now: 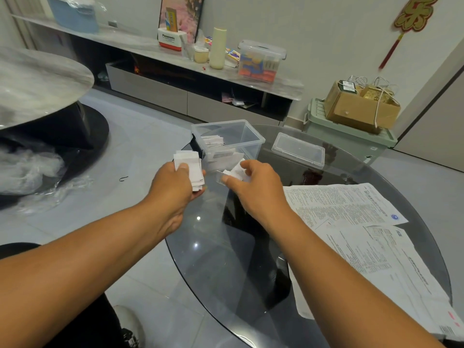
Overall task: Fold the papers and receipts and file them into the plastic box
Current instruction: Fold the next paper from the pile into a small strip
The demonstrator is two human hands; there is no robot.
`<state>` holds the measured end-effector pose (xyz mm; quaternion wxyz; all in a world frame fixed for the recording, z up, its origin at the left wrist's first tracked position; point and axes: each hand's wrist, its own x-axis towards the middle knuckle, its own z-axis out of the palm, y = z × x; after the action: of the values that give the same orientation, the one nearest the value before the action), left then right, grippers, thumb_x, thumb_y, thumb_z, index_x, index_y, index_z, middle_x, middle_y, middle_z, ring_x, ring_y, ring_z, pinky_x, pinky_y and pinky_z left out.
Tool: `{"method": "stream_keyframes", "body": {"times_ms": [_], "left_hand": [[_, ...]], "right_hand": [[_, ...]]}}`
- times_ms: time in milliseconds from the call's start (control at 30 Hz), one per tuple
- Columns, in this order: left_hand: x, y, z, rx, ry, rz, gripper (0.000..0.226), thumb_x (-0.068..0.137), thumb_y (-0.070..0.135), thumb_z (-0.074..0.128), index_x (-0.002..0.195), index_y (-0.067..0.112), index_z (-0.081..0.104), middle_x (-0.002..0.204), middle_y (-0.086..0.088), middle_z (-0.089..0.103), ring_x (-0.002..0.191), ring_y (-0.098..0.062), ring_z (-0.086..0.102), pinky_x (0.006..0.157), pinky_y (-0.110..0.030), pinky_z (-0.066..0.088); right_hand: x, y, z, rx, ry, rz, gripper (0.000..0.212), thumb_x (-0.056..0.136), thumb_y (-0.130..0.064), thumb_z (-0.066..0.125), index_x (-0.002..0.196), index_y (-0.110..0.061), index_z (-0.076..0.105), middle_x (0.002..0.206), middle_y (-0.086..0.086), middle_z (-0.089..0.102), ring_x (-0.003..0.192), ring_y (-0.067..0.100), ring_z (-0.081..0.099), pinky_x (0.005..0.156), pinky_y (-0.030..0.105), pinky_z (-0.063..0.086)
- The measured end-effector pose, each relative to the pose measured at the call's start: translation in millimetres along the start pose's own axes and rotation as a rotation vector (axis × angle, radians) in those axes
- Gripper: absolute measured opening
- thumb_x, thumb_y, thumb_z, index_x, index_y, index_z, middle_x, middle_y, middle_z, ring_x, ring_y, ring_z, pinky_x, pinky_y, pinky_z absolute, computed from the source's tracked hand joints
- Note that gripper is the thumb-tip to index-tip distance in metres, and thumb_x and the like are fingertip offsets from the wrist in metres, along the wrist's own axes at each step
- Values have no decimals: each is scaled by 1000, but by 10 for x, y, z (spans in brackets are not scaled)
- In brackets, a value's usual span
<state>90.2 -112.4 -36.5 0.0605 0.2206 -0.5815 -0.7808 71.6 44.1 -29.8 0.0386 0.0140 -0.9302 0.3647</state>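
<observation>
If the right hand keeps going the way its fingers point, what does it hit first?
Probably the near wall of the clear box. The right hand, pinching small folded papers, points up and away toward it. Depth is unclear, so it may already be close.

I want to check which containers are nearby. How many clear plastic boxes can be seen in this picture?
2. One open clear plastic box holding folded papers stands on the round glass table; one lidded clear plastic box sits on the long grey shelf. Others may be hidden.

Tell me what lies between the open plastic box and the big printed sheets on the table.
In the head view, the right hand lies between the plastic box and the printed sheets, pinching small folded papers. Beside it is bare glass table.
</observation>
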Motion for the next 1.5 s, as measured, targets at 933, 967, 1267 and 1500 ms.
{"method": "stream_keyframes", "body": {"times_ms": [933,967,1267,1500], "left_hand": [[-139,-84,85,-54,-94,-126,24,111,14,36,125,9,54,112,-17,69,105,-29,70,89,-39,58],[-142,-85,85,-44,-99,-129,23,111,15,36,124,9,55,112,-16,69,107,-30,69,93,-41,57],[-155,-47,148,-40,-165,-180,18,110,14,39,121,11,53,117,-22,66,114,-36,66,97,-47,55],[-212,-66,132,-13,-257,-231,24,110,15,38,125,11,56,107,-13,72,95,-27,73,77,-43,63]], "right_hand": [[77,8,-84,-453,113,135,52,89,-53,70,129,-22,57,131,6,58,122,32,53,101,46,39],[134,50,-112,-455,41,207,59,86,-58,73,129,-21,56,130,6,60,122,33,54,101,47,40],[163,120,-182,88,-150,306,30,83,-28,86,72,-17,61,85,5,74,75,20,66,72,36,54],[-65,-41,-220,783,-161,253,31,89,-2,78,115,-10,64,100,11,79,68,12,75,44,17,49]]}}
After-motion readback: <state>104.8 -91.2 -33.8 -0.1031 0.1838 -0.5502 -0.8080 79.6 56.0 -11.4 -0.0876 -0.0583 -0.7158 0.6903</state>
